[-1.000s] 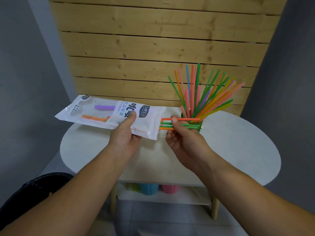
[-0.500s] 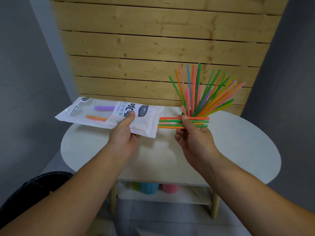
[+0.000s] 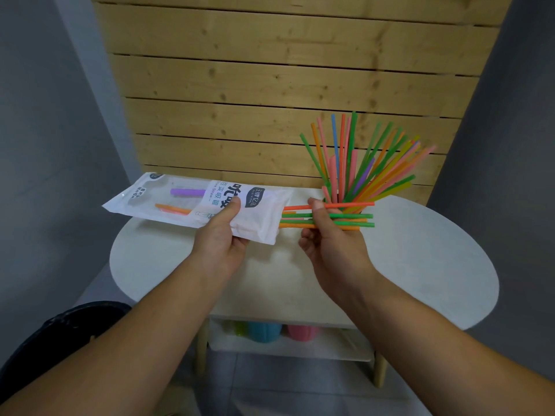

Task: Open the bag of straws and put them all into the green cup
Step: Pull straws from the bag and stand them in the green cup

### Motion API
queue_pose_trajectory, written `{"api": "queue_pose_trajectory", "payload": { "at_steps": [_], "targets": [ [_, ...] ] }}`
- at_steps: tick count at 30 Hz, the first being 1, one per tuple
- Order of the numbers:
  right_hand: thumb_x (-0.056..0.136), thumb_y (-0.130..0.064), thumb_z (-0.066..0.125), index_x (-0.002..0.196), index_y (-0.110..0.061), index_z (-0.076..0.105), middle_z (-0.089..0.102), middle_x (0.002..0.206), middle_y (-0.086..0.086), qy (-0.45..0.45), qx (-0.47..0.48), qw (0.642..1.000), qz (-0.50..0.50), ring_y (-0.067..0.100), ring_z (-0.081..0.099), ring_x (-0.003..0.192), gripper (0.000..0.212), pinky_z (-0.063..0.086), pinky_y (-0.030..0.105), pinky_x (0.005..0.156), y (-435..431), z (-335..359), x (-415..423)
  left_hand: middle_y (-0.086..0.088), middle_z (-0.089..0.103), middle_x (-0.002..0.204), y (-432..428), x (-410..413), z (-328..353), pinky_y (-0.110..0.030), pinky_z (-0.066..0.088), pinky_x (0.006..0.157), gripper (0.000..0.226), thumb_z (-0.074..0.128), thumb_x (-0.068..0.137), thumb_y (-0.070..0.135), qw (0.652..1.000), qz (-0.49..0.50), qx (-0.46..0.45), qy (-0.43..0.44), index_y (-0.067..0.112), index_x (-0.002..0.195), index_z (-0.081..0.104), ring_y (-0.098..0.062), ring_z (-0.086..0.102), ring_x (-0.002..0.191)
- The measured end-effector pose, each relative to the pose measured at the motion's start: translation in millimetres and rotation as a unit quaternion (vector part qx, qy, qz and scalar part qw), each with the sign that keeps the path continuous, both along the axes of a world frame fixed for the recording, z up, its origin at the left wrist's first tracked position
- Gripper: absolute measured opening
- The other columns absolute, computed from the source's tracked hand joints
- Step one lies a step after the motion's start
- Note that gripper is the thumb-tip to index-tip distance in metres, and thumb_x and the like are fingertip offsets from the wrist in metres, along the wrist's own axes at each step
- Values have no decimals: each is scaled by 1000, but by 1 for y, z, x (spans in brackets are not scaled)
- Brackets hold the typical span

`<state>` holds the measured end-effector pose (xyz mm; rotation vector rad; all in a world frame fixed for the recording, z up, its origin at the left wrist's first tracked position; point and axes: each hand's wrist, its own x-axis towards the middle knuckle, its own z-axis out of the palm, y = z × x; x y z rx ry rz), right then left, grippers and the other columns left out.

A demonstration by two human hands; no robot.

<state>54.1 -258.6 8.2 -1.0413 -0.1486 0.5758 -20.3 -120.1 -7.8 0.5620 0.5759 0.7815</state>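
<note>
My left hand (image 3: 223,235) grips the white straw bag (image 3: 186,205) near its open right end and holds it level above the table. A purple and an orange straw show through its clear window. My right hand (image 3: 327,235) pinches a small bunch of orange and green straws (image 3: 354,219) that stick halfway out of the bag's mouth. Behind that hand, many coloured straws (image 3: 360,163) fan upward from the green cup, which is almost wholly hidden by my fingers and the straws.
A white oval table (image 3: 420,265) lies under both hands, against a wooden slat wall (image 3: 270,85). On the shelf below stand a blue cup (image 3: 264,333) and a pink cup (image 3: 301,333). Grey walls close in on both sides.
My right hand has drawn the bunch of straws further to the right, out of the bag. The left hand and bag have stayed almost still.
</note>
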Motion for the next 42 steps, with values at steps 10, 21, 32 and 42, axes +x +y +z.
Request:
{"api": "queue_pose_trajectory", "payload": {
  "at_steps": [10, 21, 32, 42],
  "targets": [
    [95, -25, 64, 113, -9, 69, 73, 96, 5, -151, -68, 985, -44, 13, 71, 69, 25, 58, 24, 61, -15, 7, 7, -7, 76, 115, 3, -1, 1, -41, 63, 77, 33, 71, 91, 7, 1000, 10, -10, 3, 14, 121, 62, -20, 76, 99],
    [98, -21, 57, 101, -11, 69, 78, 96, 5, -144, -22, 989, -23, 26, 75, 91, 16, 61, 26, 66, -56, 20, 35, -8, 76, 114, 16, -6, -3, -32, 62, 61, 40, 71, 91, 6, 999, 22, -27, 2, 9, 129, 60, -18, 77, 90],
    [99, -19, 56, 91, -6, 68, 75, 78, 0, -175, -20, 980, -89, 19, 74, 78, 20, 60, 26, 67, -97, 27, 57, -7, 76, 114, 24, -6, -9, -29, 61, 58, 39, 72, 90, 4, 998, 49, -45, 21, 10, 128, 62, -19, 77, 91],
    [99, -19, 58, 108, 1, 65, 75, 84, 2, -173, -11, 980, -101, 21, 74, 81, 23, 60, 26, 67, -102, 28, 65, -7, 74, 117, 20, -3, -11, -27, 59, 53, 42, 70, 91, 4, 998, 46, -37, 24, 9, 131, 60, -18, 76, 86]
  ]
}}
